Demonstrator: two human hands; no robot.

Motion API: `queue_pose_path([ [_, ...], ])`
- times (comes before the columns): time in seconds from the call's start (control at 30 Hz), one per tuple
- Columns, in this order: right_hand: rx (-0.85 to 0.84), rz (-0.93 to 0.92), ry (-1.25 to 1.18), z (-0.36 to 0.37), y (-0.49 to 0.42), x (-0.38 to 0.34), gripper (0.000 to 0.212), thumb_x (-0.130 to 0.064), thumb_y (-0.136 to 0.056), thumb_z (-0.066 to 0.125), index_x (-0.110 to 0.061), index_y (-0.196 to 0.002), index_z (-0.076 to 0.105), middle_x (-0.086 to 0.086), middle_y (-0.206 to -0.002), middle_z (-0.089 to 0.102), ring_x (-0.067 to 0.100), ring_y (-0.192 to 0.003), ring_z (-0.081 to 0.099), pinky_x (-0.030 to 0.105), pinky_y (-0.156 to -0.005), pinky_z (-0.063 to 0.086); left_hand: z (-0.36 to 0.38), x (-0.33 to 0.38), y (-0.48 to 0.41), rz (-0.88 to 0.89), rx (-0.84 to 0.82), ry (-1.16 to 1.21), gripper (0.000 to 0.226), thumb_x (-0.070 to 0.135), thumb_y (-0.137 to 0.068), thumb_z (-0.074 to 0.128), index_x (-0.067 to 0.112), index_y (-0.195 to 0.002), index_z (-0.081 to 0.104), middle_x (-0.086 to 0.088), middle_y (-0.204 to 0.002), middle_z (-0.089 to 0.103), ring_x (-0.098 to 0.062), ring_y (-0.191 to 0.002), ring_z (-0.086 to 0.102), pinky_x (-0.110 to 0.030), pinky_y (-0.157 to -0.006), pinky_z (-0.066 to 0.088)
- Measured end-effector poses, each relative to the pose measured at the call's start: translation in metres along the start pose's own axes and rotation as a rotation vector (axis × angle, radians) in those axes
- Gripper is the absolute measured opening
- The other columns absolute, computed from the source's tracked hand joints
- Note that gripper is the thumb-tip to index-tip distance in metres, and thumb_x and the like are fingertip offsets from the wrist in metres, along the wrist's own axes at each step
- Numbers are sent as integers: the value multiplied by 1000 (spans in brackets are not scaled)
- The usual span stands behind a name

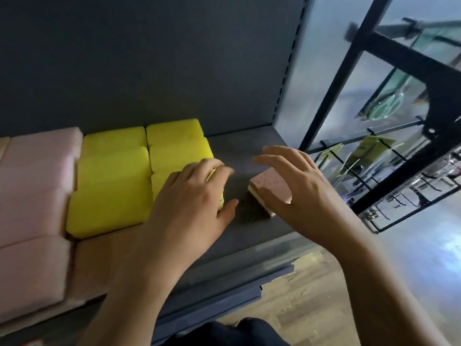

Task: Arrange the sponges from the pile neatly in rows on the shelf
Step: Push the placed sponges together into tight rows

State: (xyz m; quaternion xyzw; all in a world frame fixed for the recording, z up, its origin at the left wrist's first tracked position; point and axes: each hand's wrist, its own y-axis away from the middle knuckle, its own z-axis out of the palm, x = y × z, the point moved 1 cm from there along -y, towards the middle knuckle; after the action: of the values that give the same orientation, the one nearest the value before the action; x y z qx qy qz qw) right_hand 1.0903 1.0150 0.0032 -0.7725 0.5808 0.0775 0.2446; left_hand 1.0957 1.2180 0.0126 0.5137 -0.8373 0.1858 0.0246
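Observation:
Yellow sponges (114, 181) lie in two rows on the grey shelf (239, 151), with pink sponges (37, 176) in rows to their left. My left hand (192, 196) rests on the front yellow sponge of the right row, fingers curled over its right edge. A pink speckled sponge with a cream layer (270, 189) sits tilted on the shelf to the right. My right hand (299, 186) hovers over it with fingers spread, and its thumb touches the sponge's near corner.
A brown cardboard sheet (104, 255) lies on the shelf in front of the yellow sponges. The shelf's right upright (291, 71) borders a frosted panel and black wire racks (374, 176). Wooden floor shows below.

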Motion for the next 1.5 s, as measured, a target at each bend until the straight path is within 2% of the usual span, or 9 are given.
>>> queue_pose_path([
  [0.17, -113, 18, 31, -13, 7, 40, 71, -26, -83, 64, -30, -148, 35, -8, -157, 28, 17, -149, 15, 54, -115, 31, 16, 24, -16, 35, -57, 13, 47, 41, -81, 56, 19, -123, 57, 3, -125, 57, -19, -111, 56, -35, -89, 47],
  [0.33, -271, -57, 109, 3, 3, 59, 87, -35, -81, 74, -35, -152, 23, -7, -164, 7, 21, -152, -8, 52, -122, 11, 24, 33, -17, 12, -39, 18, 43, 37, -81, 64, 19, -120, 58, 4, -120, 58, -18, -107, 57, -33, -87, 46],
  [0.4, -302, -93, 111, 8, 3, 61, 84, -41, -81, 73, -35, -151, 27, -7, -163, 13, 24, -152, -3, 53, -121, 13, 25, 32, -13, -4, -36, 16, 43, 37, -83, 64, 19, -122, 58, 4, -121, 58, -17, -108, 57, -31, -88, 45],
  [0.5, -248, -124, 83, 10, 4, 60, 77, -43, -78, 75, -32, -145, 40, -7, -153, 38, 25, -147, 22, 54, -113, 35, 23, 29, -5, -31, -10, 21, 42, 36, -83, 63, 18, -120, 59, 3, -121, 59, -20, -106, 59, -36, -87, 50],
  [0.6, -151, -124, 63, 5, 9, 51, 71, -41, -75, 78, -33, -140, 48, -10, -140, 48, 20, -133, 36, 44, -103, 44, 21, 24, 5, -40, 24, 20, 41, 34, -83, 66, 15, -119, 61, 1, -120, 60, -23, -105, 60, -43, -84, 52],
  [0.93, -22, -206, 42, 0, 35, -24, 58, -44, -77, 65, -25, -132, 59, -9, -133, 55, 23, -125, 45, 39, -97, 46, -15, -3, 64, -45, 103, 43, 38, 32, -86, 64, 15, -120, 62, 2, -123, 59, -21, -106, 59, -41, -84, 53],
  [1.17, -58, -215, 25, 30, 38, -72, 55, -43, -79, 69, -27, -131, 59, -9, -135, 54, 24, -128, 44, 47, -96, 47, -36, -36, 110, -118, 42, 25, 42, 35, -86, 62, 15, -123, 60, 3, -129, 55, -22, -108, 58, -46, -86, 51],
  [1.27, -49, -189, 50, 41, 39, -80, 54, -41, -79, 68, -26, -130, 59, -7, -136, 54, 25, -130, 44, 51, -94, 48, -35, -41, 117, -116, 13, 18, 43, 36, -86, 62, 14, -123, 61, 1, -129, 54, -22, -108, 57, -41, -89, 52],
  [1.5, 2, -133, 105, 56, 43, -92, 57, -35, -76, 79, -25, -128, 60, -5, -134, 57, 28, -127, 48, 46, -91, 46, -24, -50, 120, -156, -35, -76, 53, 33, -81, 69, 9, -126, 57, -2, -129, 53, -25, -108, 55, -39, -92, 47],
])
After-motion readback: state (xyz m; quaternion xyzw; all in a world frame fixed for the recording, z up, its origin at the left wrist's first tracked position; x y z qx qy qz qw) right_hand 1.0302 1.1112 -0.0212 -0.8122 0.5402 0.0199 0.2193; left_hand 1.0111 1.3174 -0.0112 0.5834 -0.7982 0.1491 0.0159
